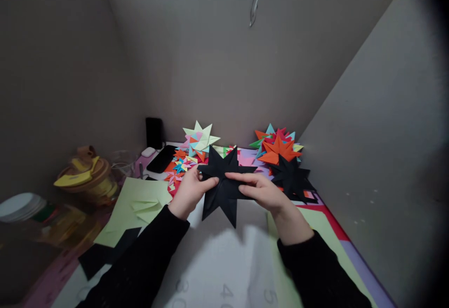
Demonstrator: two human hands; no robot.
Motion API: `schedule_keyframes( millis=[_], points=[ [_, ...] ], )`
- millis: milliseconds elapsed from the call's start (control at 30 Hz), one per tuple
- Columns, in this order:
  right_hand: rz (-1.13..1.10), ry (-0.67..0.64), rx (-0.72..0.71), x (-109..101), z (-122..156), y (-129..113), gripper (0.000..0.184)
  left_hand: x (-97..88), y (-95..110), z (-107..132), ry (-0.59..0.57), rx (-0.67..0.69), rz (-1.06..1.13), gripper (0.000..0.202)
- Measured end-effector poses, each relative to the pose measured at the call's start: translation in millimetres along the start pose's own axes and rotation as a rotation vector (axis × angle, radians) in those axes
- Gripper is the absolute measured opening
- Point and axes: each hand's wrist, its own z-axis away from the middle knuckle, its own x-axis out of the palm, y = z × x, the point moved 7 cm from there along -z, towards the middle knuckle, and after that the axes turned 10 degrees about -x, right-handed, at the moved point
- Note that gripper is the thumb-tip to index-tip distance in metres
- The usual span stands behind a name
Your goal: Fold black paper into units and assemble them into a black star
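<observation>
A black folded paper star (224,184) with several points is held up above the table between both hands. My left hand (191,191) pinches its left side with thumb and fingers. My right hand (259,188) grips its right side, thumb on top. Both sleeves are black. Another black paper star (291,177) lies on the table just right of my right hand.
Piles of coloured paper stars (277,146) and a pale green star (201,137) lie at the back. A phone (161,159), light green sheets (136,205), black paper (101,254), white paper (217,261) cover the table. Grey walls close in; a yellow-brown container (87,177) stands left.
</observation>
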Motion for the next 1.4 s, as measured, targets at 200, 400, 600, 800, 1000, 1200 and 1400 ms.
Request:
schedule_keyframes(
  millis=[200,400,600,800,1000,1200,1400],
  points=[
    [-0.049,-0.064,0.042,6.4,1.2,3.2,0.043,-7.9,5.9,1.2,0.033,0.014,-0.135,0.024],
    [-0.128,-0.092,0.016,14.8,-0.1,4.6,0.049,-4.3,7.9,1.8,0.045,0.037,-0.218,0.027],
    [-0.118,-0.095,0.003,11.7,-0.6,6.2,0.049,-5.2,6.2,0.3,-0.009,-0.010,-0.205,0.031],
    [-0.052,-0.091,-0.003,5.1,0.9,4.4,0.045,-11.9,30.6,11.0,0.081,0.077,-0.285,0.050],
    [0.051,-0.112,0.020,3.8,2.1,4.0,0.042,-11.7,26.8,8.6,0.085,0.103,-0.138,0.048],
    [0.167,-0.129,0.046,4.7,2.2,4.1,0.041,-12.3,10.3,1.2,0.092,0.011,-0.147,0.023],
    [0.140,-0.103,0.029,6.4,1.1,0.6,0.045,-14.0,9.7,0.0,0.096,0.008,-0.186,0.026]
  ],
)
